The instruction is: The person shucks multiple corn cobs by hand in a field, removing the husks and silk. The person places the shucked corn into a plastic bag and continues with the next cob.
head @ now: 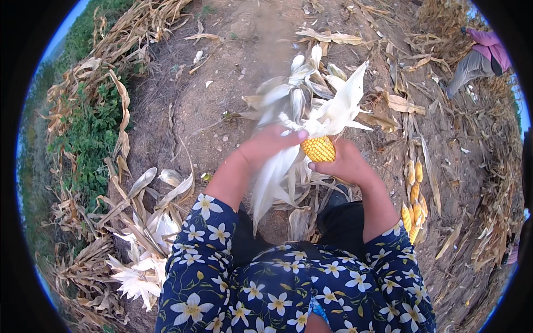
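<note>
A yellow ear of corn is held between my hands, its kernels bare at the end nearest me. Pale husk leaves are peeled back from it and fan out beyond my fingers. My left hand grips the husk at the ear's base, thumb against the kernels; a long white husk strip hangs under that wrist. My right hand wraps around the ear from the right, its thumb under the bare end. On the ground just beyond are several unpeeled ears in dry husks.
Husked corn ears lie piled on the soil to my right. Discarded husks and dry stalks line the left, beside green plants. A person in a pink top bends among dry stalks at the far right.
</note>
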